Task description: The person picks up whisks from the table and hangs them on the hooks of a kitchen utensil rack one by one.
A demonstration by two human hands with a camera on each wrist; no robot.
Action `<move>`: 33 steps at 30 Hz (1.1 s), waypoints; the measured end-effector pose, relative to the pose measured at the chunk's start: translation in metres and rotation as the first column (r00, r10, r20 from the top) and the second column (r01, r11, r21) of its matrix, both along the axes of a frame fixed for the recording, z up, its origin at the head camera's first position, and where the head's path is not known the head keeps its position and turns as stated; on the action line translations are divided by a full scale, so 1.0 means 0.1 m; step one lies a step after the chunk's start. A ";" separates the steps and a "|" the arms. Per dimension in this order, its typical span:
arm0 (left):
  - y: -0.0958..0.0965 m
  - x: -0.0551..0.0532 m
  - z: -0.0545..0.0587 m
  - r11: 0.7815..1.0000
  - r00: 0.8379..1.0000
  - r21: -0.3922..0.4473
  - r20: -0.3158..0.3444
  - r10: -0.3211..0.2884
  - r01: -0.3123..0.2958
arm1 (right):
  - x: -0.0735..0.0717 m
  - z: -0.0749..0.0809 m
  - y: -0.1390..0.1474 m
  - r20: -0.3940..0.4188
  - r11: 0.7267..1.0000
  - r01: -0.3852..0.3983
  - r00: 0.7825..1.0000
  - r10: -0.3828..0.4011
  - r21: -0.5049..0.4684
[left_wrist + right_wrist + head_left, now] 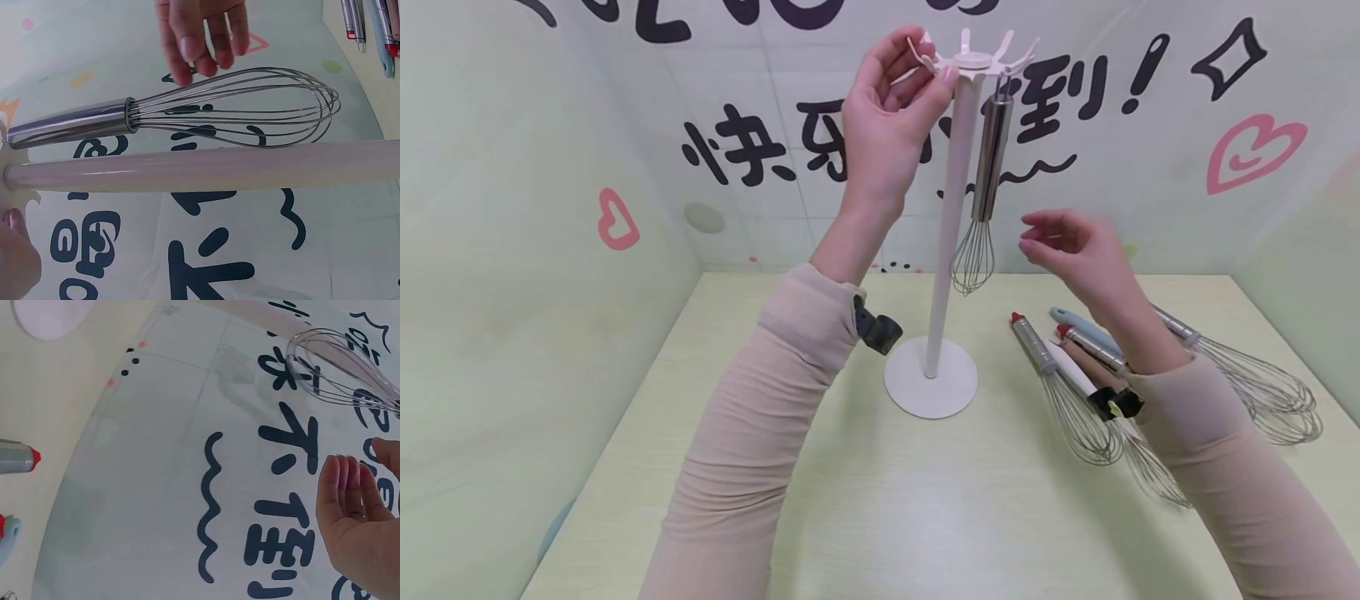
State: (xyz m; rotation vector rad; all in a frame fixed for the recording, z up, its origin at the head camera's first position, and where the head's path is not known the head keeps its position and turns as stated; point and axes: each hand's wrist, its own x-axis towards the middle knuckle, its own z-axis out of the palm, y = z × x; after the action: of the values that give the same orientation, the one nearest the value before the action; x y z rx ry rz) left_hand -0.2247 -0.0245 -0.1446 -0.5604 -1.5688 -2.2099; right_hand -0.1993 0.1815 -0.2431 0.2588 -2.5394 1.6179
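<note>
A pale pink stand [953, 200] rises upright from a round base, with several hooks around its top. My left hand [891, 108] grips the top at its left side, thumb on the rim and fingers by a hook. From a hook right of the pole hangs a metal whisk [992, 162], wires downward. To the right of that whisk, my right hand [1086, 258] is held in the air, fingers relaxed and apart from it. The right wrist view has this hand [362, 531] with nothing in it, below the wire loops [325, 369].
On the table's right side lie several whisks, among them a red-tipped one [1033, 342] and a large wire one [1262, 375]. A light-blue handle [1075, 321] shows partly behind my right forearm. A printed cloth [760, 225] hangs behind the table.
</note>
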 end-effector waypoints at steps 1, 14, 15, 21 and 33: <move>0.00 0.00 0.00 1.000 1.000 0.000 0.000 0.000 0.000 | 0.00 -0.04 0.03 0.017 1.000 0.006 1.000 -0.006 0.024; 0.00 -0.03 -0.01 1.000 1.000 0.003 -0.002 0.002 -0.002 | 0.00 -0.60 0.26 0.160 0.984 -0.002 0.987 -0.027 0.177; 0.00 -0.03 -0.01 1.000 1.000 0.005 -0.003 0.001 -0.001 | 0.00 -0.63 0.27 0.175 0.985 0.000 0.984 -0.030 0.172; 0.01 -0.03 0.00 1.000 1.000 0.010 -0.006 -0.006 0.006 | 0.01 -0.85 0.29 0.263 0.985 0.023 0.962 -0.068 0.173; 0.00 -0.01 0.00 1.000 1.000 0.000 -0.009 -0.007 0.007 | 0.00 -1.09 0.38 0.273 0.976 0.015 0.959 -0.076 0.218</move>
State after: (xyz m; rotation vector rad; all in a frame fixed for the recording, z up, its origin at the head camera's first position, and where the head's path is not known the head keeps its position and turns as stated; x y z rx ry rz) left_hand -0.2259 -0.0246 -0.1443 -0.5755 -1.5642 -2.2093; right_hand -0.1991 0.2198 -0.3524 -0.0138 -2.9116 1.4543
